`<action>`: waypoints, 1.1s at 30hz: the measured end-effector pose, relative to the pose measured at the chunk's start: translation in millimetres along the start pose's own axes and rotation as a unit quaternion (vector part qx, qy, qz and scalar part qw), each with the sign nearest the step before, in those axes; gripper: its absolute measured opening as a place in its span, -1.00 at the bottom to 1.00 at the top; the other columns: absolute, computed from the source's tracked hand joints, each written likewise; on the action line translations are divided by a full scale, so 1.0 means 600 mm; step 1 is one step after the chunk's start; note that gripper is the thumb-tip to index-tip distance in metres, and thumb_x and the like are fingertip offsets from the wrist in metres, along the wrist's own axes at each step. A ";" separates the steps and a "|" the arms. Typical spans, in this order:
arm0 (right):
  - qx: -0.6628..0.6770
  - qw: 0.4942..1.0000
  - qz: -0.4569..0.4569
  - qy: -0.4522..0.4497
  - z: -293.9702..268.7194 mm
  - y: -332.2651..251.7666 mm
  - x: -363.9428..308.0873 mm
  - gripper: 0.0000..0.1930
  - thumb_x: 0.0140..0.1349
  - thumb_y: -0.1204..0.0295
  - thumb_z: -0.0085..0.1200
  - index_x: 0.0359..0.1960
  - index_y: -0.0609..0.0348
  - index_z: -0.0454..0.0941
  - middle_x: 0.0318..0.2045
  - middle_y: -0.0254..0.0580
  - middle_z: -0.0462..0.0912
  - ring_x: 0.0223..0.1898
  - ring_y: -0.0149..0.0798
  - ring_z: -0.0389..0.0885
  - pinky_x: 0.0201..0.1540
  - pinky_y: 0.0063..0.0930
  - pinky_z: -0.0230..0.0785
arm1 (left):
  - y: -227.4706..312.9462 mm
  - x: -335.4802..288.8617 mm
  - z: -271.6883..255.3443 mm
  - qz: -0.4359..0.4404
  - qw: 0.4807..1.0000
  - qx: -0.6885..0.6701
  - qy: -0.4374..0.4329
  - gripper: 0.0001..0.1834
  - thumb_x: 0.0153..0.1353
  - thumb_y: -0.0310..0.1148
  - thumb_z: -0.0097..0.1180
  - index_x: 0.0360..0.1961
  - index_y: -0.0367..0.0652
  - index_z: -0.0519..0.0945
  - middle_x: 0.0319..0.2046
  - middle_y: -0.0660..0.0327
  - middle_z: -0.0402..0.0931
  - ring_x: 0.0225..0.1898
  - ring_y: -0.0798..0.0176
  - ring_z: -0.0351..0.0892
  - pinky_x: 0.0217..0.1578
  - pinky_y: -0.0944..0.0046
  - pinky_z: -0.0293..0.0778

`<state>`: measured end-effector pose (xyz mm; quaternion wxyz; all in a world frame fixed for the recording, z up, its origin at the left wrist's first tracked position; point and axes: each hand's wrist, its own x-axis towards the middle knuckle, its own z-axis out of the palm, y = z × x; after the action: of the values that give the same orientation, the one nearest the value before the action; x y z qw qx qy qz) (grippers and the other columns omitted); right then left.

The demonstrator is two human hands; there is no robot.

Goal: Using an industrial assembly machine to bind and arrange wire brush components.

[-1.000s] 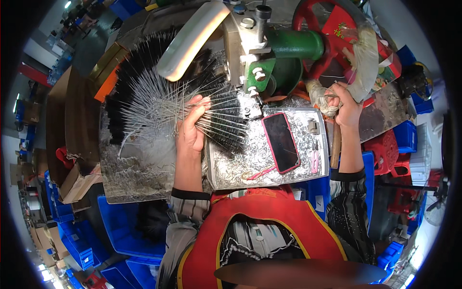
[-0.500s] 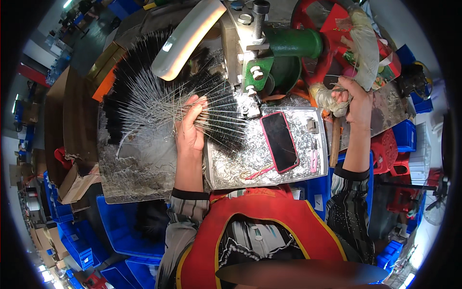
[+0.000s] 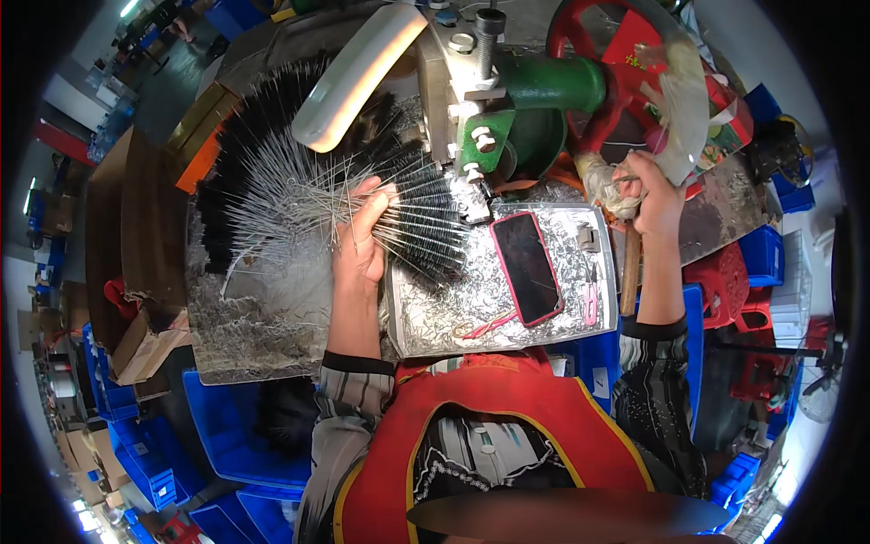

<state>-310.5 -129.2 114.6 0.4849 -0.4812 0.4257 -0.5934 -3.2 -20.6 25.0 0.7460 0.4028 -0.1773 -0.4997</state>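
My left hand [image 3: 362, 249] is closed around the wire stems of a bundle of black-bristled wire brushes [image 3: 426, 222]. Their bristled ends fan out to the right, close to the metal jaw [image 3: 471, 201] of a green hand press [image 3: 553, 80]. Left of that hand lies a large heap of similar brushes [image 3: 281, 181], bare wire stems pointing inward. My right hand [image 3: 660, 201] grips the cloth-wrapped handle [image 3: 596, 186] of the press's red handwheel [image 3: 625, 102]; its fingertips curl over the wrapping.
A phone with a pink case [image 3: 527, 269] lies on a tray [image 3: 426, 317] strewn with metal bits, beside a small pink tool [image 3: 591, 302]. A lit lamp [image 3: 358, 77] hangs over the heap. Cardboard boxes [image 3: 149, 227] stand left; blue bins [image 3: 240, 435] sit below the bench.
My right hand and the wrapped handle have shifted a little to the left, turning the handwheel slightly. My left hand keeps its hold on the brushes, nearly in the same place.
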 end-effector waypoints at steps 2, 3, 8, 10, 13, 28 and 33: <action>-0.001 1.000 -0.009 0.013 0.013 -0.022 -0.003 -0.89 -0.10 0.52 0.04 -0.60 0.36 0.45 -0.76 -0.14 0.42 -0.79 -0.43 0.29 -0.71 -0.61 0.13 | -0.007 -0.003 0.006 0.027 0.999 -0.032 -0.004 -0.66 -0.04 -0.62 0.02 -0.16 -0.38 0.34 -0.31 0.03 0.47 -0.29 0.26 0.48 -0.20 0.38 0.42; -0.009 1.000 0.010 0.014 0.014 -0.031 -0.001 -0.89 -0.11 0.52 0.04 -0.62 0.35 0.45 -0.77 -0.15 0.41 -0.79 -0.42 0.29 -0.71 -0.61 0.13 | -0.015 0.001 0.001 0.048 0.998 -0.046 -0.011 -0.63 -0.05 -0.66 0.00 -0.14 -0.40 0.31 -0.30 0.01 0.47 -0.27 0.24 0.47 -0.17 0.36 0.41; -0.016 0.999 0.036 0.026 0.012 -0.039 -0.001 -0.90 -0.10 0.54 0.04 -0.64 0.33 0.43 -0.79 -0.16 0.37 -0.80 -0.39 0.28 -0.73 -0.60 0.12 | -0.027 0.003 0.008 0.090 0.993 -0.065 0.030 -0.62 -0.07 -0.67 0.00 -0.14 -0.41 0.30 -0.30 0.00 0.46 -0.28 0.22 0.48 -0.18 0.35 0.42; -0.001 1.000 0.029 0.010 0.014 -0.034 -0.005 -0.91 -0.11 0.53 0.06 -0.62 0.32 0.43 -0.80 -0.22 0.35 -0.80 -0.40 0.29 -0.68 -0.57 0.20 | -0.027 0.006 0.003 0.083 0.993 -0.063 0.056 -0.62 -0.07 -0.67 0.01 -0.15 -0.41 0.30 -0.30 -0.01 0.46 -0.29 0.22 0.48 -0.20 0.35 0.43; 0.007 1.000 0.023 0.001 0.012 -0.029 -0.007 -0.90 -0.11 0.54 0.07 -0.59 0.32 0.44 -0.81 -0.27 0.33 -0.79 -0.41 0.30 -0.62 -0.53 0.29 | -0.029 0.008 0.004 0.087 0.993 -0.056 0.053 -0.61 -0.08 -0.66 0.02 -0.15 -0.41 0.30 -0.30 -0.02 0.46 -0.30 0.21 0.48 -0.22 0.35 0.44; 0.003 0.994 -0.108 -0.001 -0.006 0.036 -0.006 -0.85 -0.08 0.56 0.06 -0.46 0.37 0.41 -0.68 -0.13 0.46 -0.76 -0.42 0.36 -0.68 -0.62 0.25 | -0.022 0.011 0.021 0.077 0.993 -0.059 0.061 -0.62 -0.07 -0.65 0.03 -0.16 -0.42 0.31 -0.31 0.00 0.46 -0.31 0.22 0.48 -0.22 0.35 0.43; 0.020 0.999 -0.038 0.002 -0.010 0.059 -0.003 -0.88 -0.07 0.57 0.04 -0.47 0.37 0.43 -0.69 -0.13 0.47 -0.77 -0.42 0.36 -0.69 -0.61 0.24 | -0.022 0.017 0.025 0.073 0.994 -0.056 0.050 -0.63 -0.08 -0.64 0.05 -0.18 -0.42 0.33 -0.33 0.01 0.47 -0.33 0.22 0.49 -0.24 0.36 0.44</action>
<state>-310.6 -132.9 79.0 0.4708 -0.4861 0.3961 -0.6206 -16.7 -38.0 22.5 0.8100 0.3704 -0.1405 -0.4324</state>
